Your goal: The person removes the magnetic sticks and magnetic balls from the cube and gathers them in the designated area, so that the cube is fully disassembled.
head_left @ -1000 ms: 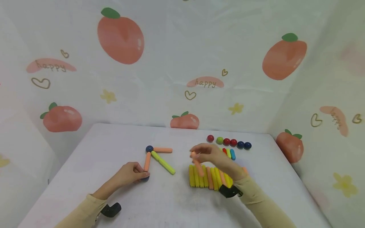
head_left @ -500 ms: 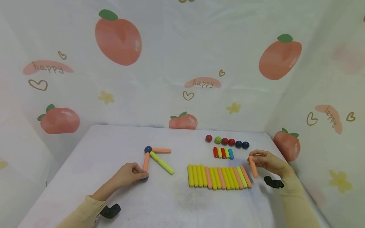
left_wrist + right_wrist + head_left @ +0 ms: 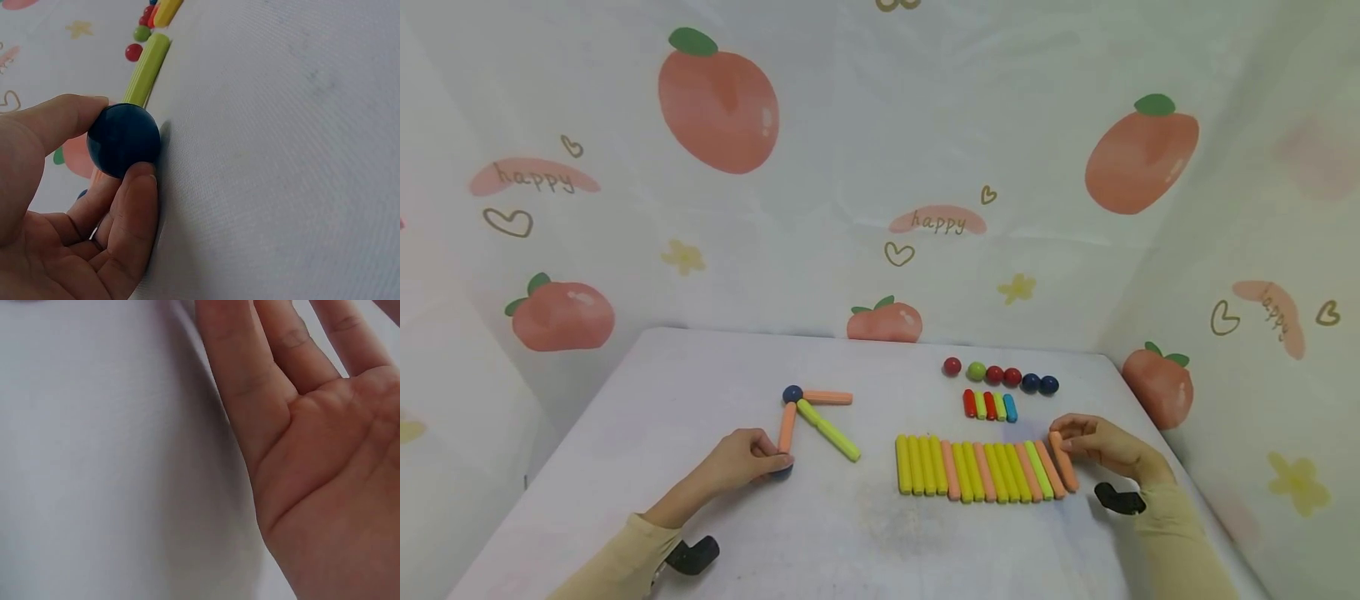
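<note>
My left hand (image 3: pixel 747 458) pinches a dark blue ball (image 3: pixel 124 140) between thumb and finger, low at the table. From that ball an orange stick (image 3: pixel 787 426) leads up to a second blue ball (image 3: pixel 792 394). A second orange stick (image 3: pixel 827 398) and a lime green rod (image 3: pixel 829 430) fan out from the far ball. At the right end of the stick row, my right hand (image 3: pixel 1108 444) holds a loose orange stick (image 3: pixel 1064 463) by its far end, beside the row's last stick. The right wrist view shows the palm and fingers (image 3: pixel 240 381), fingertips out of frame.
A row of yellow, orange and green sticks (image 3: pixel 966 471) lies right of centre. Behind it are short red, green and blue sticks (image 3: pixel 990 406), then a line of red, green and blue balls (image 3: pixel 995 375). A patterned cloth backdrop (image 3: pixel 820 167) rises behind the table.
My right hand has carried the orange stick rightward from over the row, then lowered it to the row's right end. The left hand stays on its blue ball.
</note>
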The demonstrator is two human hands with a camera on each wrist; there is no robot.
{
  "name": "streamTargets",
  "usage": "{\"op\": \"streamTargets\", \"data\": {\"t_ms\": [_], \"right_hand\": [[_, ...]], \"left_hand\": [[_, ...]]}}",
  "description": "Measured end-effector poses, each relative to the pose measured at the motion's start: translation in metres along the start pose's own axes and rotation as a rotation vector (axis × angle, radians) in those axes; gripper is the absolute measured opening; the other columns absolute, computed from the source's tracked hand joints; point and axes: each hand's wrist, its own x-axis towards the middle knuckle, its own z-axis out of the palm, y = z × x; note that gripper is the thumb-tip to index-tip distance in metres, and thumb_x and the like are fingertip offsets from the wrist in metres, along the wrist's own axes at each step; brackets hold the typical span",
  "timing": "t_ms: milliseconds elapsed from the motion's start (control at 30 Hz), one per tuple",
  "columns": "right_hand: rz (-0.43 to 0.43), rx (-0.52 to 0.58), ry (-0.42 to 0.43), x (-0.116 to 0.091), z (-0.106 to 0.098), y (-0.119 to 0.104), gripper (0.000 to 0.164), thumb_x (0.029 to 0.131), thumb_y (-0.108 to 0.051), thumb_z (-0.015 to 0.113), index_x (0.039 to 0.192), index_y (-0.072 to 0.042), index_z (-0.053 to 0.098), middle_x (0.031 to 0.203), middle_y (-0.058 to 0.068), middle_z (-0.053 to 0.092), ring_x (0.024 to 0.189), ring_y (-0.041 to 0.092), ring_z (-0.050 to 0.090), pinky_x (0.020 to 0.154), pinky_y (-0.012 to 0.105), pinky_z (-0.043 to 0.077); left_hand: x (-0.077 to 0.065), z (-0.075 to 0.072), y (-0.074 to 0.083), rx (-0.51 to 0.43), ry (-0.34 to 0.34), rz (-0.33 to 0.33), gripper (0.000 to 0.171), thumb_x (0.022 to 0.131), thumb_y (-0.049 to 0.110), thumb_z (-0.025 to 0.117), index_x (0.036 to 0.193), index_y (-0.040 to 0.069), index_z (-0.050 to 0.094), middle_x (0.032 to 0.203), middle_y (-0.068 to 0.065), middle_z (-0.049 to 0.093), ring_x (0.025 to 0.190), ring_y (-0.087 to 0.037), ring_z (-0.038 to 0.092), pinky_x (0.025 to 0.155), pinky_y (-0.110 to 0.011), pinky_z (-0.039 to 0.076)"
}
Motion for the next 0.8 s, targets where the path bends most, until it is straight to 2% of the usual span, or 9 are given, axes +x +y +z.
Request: {"op": "streamTargets", "data": {"t_ms": [200,367,533,800], "right_hand": [[-0.007,-0.042,0.037,-0.003,0.002,0.003,0.028,0.101,-0.006,0.051,0.123,-0.016,0.065,0.110,-0.014,0.073,0.101,0.003,0.067,0.090,0.020,0.055],[-0.022,-0.113,0.062,-0.004,0.005,0.004,0.030,0.100,-0.008,0.054,0.128,-0.003,0.062,0.110,-0.015,0.073,0.100,0.003,0.068,0.088,0.020,0.056],[-0.016,-0.193,0.117,-0.004,0.009,0.003,0.040,0.098,-0.012,0.058,0.133,0.008,0.055,0.111,-0.017,0.073,0.101,0.000,0.067,0.088,0.019,0.055],[0.015,-0.266,0.199,-0.005,0.015,0.005,0.046,0.096,-0.020,0.064,0.133,0.006,0.057,0.118,-0.010,0.071,0.103,-0.002,0.065,0.088,0.016,0.053]], "left_hand": [[-0.001,0.000,0.001,0.001,0.000,-0.009,0.035,0.082,0.037,0.080,0.087,0.008,0.062,0.073,-0.002,0.063,0.064,-0.014,0.057,0.057,-0.027,0.044],[0.000,-0.001,0.002,0.003,0.003,-0.026,0.034,0.082,0.037,0.080,0.087,0.008,0.062,0.073,-0.002,0.063,0.064,-0.014,0.057,0.057,-0.026,0.044],[-0.001,0.000,0.003,0.002,0.005,-0.031,0.033,0.081,0.036,0.080,0.087,0.008,0.062,0.072,-0.002,0.063,0.064,-0.015,0.057,0.058,-0.026,0.044],[-0.003,0.001,0.004,0.004,0.017,-0.011,0.035,0.081,0.035,0.080,0.087,0.007,0.062,0.073,-0.003,0.062,0.064,-0.015,0.057,0.058,-0.028,0.045]]}}
